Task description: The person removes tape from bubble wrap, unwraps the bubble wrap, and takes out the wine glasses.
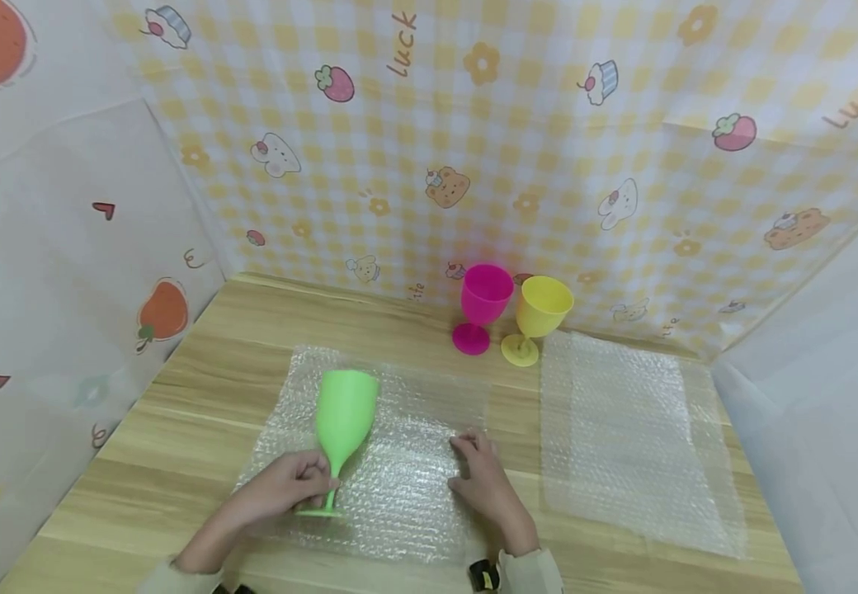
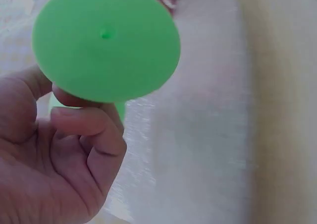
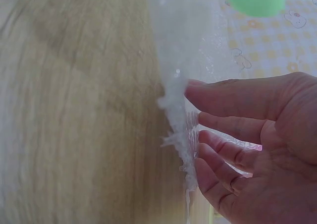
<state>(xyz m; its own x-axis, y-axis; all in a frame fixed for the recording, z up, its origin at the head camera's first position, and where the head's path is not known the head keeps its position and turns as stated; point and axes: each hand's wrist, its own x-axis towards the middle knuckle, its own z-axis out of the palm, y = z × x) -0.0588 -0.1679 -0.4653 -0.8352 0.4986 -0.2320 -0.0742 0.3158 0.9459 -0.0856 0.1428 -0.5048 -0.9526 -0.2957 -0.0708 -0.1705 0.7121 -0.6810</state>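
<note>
A light green plastic goblet [image 1: 346,412] is tilted over the left part of a bubble wrap sheet [image 1: 407,495]. My left hand [image 1: 299,478] pinches its stem just above the foot. The left wrist view looks straight at the round underside of the foot [image 2: 109,50], with the curled fingers behind and below it. At the sheet's right edge is my right hand [image 1: 484,478], thumb and forefinger spread apart. In the right wrist view its fingertips [image 3: 195,91] meet the ragged edge of the wrap [image 3: 173,60].
A magenta goblet [image 1: 484,297] and a yellow goblet [image 1: 544,307] stand upright side by side at the back of the wooden table [image 1: 199,396]. More bubble wrap [image 1: 633,437] lies flat on the right. A patterned cloth wall [image 1: 414,124] closes off the back.
</note>
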